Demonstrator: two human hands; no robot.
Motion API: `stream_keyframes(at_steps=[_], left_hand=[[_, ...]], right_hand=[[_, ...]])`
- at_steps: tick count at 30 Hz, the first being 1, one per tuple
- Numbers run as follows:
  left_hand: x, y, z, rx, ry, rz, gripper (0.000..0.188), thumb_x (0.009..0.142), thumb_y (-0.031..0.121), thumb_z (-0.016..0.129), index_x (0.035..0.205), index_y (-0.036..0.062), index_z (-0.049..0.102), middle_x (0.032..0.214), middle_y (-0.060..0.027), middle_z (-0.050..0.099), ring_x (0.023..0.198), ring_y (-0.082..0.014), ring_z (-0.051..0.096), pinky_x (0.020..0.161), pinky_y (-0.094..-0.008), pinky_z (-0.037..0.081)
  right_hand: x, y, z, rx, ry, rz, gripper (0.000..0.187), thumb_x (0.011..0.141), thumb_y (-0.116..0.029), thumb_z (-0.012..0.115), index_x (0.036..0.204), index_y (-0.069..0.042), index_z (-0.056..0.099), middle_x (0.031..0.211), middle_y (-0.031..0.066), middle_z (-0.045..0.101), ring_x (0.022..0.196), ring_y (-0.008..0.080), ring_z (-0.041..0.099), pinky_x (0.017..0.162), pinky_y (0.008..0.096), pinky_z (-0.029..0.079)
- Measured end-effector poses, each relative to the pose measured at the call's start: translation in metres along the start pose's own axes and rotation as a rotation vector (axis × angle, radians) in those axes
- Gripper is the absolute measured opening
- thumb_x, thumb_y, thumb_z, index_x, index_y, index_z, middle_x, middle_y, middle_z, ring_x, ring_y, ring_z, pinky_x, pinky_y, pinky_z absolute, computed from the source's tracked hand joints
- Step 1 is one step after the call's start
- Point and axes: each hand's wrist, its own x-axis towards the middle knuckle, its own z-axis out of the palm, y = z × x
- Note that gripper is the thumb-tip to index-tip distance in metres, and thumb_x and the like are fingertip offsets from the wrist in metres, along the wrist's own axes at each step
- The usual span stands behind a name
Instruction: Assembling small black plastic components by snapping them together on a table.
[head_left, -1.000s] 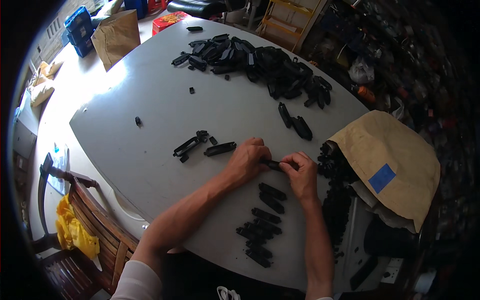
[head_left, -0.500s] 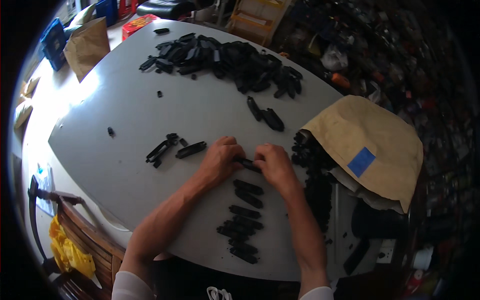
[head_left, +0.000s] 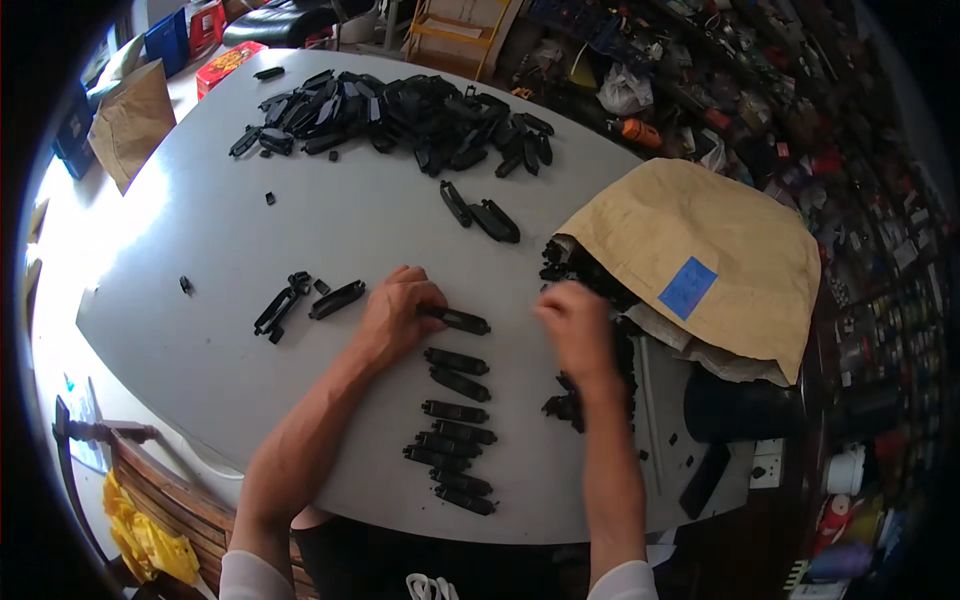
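Note:
My left hand [head_left: 402, 308] grips one end of a long black plastic casing [head_left: 460, 320], its fingers closed around it just above the table. My right hand [head_left: 578, 330] is apart from that casing, beside a heap of small black plastic parts [head_left: 556, 262] at the mouth of a paper bag [head_left: 735, 250]. Its fingers are curled in and somewhat blurred; whether anything is between them is hidden. Below the held casing, several similar black casings [head_left: 456, 411] lie in a column toward me, the nearer ones crowded together.
A large pile of black casings [head_left: 400, 115] covers the far side of the grey table [head_left: 330, 225]. Two more casings [head_left: 494, 221] lie nearer, and a few pieces [head_left: 337, 299] sit left of my left hand. A wooden chair [head_left: 175, 485] stands at lower left; crowded shelves line the right.
My right hand has let go of the casing and moved right, toward the small parts. My left hand keeps hold of the casing. The whole view has shifted slightly.

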Motion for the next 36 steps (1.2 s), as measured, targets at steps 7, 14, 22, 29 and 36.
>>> stream_keyframes(at_steps=[7, 14, 22, 29, 36], left_hand=[[0.004, 0.003, 0.002, 0.03, -0.024, 0.024, 0.03, 0.054, 0.007, 0.078, 0.08, 0.0068, 0.065, 0.077, -0.0054, 0.056, 0.078, -0.0254, 0.052, 0.069, -0.0365, 0.044], [0.004, 0.004, 0.003, 0.009, -0.032, 0.021, 0.03, 0.053, 0.007, 0.078, 0.08, 0.0071, 0.064, 0.075, -0.0052, 0.055, 0.079, -0.0257, 0.052, 0.07, -0.0365, 0.043], [0.004, 0.003, 0.003, 0.022, -0.042, 0.014, 0.03, 0.055, 0.007, 0.079, 0.082, 0.0076, 0.064, 0.075, -0.0048, 0.055, 0.078, -0.0254, 0.051, 0.07, -0.0362, 0.043], [0.003, 0.004, 0.004, 0.033, -0.037, -0.007, 0.03, 0.054, 0.006, 0.078, 0.08, 0.0073, 0.064, 0.075, -0.0049, 0.055, 0.079, -0.025, 0.052, 0.07, -0.0363, 0.043], [0.004, 0.002, 0.006, 0.02, -0.025, 0.008, 0.03, 0.054, 0.007, 0.079, 0.079, 0.0073, 0.064, 0.076, -0.0048, 0.056, 0.078, -0.0245, 0.053, 0.069, -0.0361, 0.044]], right_hand=[[-0.058, 0.001, -0.062, -0.256, -0.215, 0.191, 0.007, 0.072, 0.004, 0.065, 0.079, 0.002, 0.063, 0.075, 0.0108, 0.06, 0.065, 0.0191, 0.06, 0.057, 0.0282, 0.046], [-0.1, -0.022, -0.064, -0.327, -0.268, 0.284, 0.014, 0.072, 0.003, 0.07, 0.084, 0.001, 0.064, 0.08, 0.0106, 0.061, 0.069, 0.0231, 0.062, 0.061, 0.0311, 0.049], [-0.12, -0.012, -0.051, -0.616, -0.266, 0.213, 0.017, 0.071, 0.0, 0.071, 0.082, -0.002, 0.058, 0.085, 0.0124, 0.056, 0.077, 0.033, 0.059, 0.064, 0.0406, 0.047], [-0.112, 0.007, -0.045, -0.562, -0.101, 0.135, 0.013, 0.074, 0.0, 0.068, 0.081, -0.002, 0.058, 0.084, 0.0124, 0.054, 0.075, 0.0345, 0.058, 0.064, 0.0415, 0.046], [-0.111, 0.01, -0.056, -0.234, 0.085, 0.185, 0.007, 0.079, 0.003, 0.061, 0.085, 0.001, 0.061, 0.08, 0.0107, 0.06, 0.067, 0.0209, 0.062, 0.055, 0.0311, 0.049]])
